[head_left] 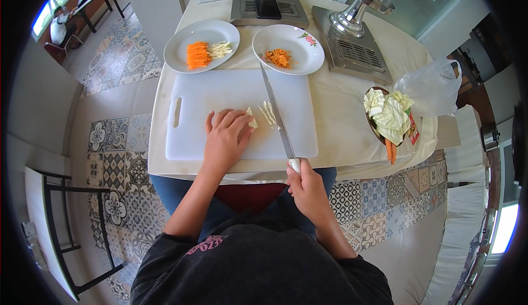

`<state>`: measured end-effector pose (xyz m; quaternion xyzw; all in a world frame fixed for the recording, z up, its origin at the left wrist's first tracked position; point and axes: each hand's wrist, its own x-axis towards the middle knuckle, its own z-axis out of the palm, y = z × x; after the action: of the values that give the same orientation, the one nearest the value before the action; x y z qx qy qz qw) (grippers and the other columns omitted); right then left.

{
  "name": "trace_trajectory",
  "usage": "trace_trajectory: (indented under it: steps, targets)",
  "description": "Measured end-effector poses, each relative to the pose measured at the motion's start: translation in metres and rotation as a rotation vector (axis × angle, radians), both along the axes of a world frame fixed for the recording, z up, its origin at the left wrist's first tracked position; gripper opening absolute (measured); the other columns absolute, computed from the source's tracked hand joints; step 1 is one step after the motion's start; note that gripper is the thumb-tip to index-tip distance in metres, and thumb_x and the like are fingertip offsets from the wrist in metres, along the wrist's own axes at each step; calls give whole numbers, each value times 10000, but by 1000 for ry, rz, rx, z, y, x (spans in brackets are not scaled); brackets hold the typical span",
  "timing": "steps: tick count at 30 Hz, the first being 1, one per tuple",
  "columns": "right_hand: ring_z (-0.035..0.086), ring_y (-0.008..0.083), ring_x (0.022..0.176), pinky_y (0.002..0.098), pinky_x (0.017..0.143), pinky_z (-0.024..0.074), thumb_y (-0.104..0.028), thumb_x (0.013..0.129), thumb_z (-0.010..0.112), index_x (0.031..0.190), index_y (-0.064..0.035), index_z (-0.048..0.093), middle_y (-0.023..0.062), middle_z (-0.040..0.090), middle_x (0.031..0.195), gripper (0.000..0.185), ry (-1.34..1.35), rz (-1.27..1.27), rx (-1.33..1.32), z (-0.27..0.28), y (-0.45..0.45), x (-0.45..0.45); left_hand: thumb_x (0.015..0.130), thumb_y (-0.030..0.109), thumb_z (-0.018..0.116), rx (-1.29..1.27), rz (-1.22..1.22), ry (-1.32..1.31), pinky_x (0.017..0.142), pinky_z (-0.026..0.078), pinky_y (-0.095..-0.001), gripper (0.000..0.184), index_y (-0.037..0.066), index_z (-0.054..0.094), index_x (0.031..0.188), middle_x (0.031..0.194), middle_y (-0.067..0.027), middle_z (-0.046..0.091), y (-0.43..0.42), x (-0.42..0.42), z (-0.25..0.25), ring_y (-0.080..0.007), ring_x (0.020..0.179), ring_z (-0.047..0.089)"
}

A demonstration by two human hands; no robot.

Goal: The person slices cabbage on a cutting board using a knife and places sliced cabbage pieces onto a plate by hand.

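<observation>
On a white cutting board [198, 134], my left hand [228, 134] presses down with bent fingers on a pale piece of cabbage [252, 119]. Only the right edge of that piece shows; the rest is under the fingers. Thin cabbage strips [268, 112] lie just to its right. My right hand [307, 188] is closed round the white handle of a long kitchen knife [279, 115]. The blade points away from me across the board, right of the strips, its tip near the rim of the flowered plate.
An oval plate [176, 57] bears carrot sticks [197, 56] and pale strips [220, 50]. Carrot scraps [279, 58] lie in a flowered plate [302, 63]. Cabbage leaves [390, 112] and carrots [391, 152] fill a bowl at right, beside a plastic bag [432, 88]. Metal stands [357, 52] and a phone [267, 7] are behind.
</observation>
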<state>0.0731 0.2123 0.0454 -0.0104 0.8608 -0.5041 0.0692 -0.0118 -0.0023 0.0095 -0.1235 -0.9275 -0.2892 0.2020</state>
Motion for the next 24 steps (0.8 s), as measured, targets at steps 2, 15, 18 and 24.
trace_trajectory:
  steps: [2,15,18,24]
  targets:
    - [634,497,832,518,699,490,-165,1033,522,1154,41,488,292,653,887,241,21,21,48,5,-1,2,897,229,714,2,0,-21,1142,267,-554,255,168,707,1145,1165,-9,676,0,0,5,-253,1202,553]
    - [672,441,855,526,752,532,-111,1024,478,1571,-82,259,276,675,954,589,175,168,315,19,2,3,856,236,759,25,10,1,1130,267,-572,222,162,737,1064,1078,-4,681,10,1,5,-248,1138,566]
    - [673,426,843,513,735,539,-121,1027,471,1574,-100,265,269,673,951,584,150,193,344,22,4,4,849,227,762,35,4,-2,1129,273,-566,215,164,741,1054,1062,-5,680,13,4,5,-247,1127,572]
    - [668,426,821,507,728,541,-114,1023,476,1576,-109,270,256,669,931,591,148,241,386,18,10,3,889,198,718,44,3,3,1129,275,-565,156,172,744,1041,1056,11,678,11,2,-1,-236,1131,572]
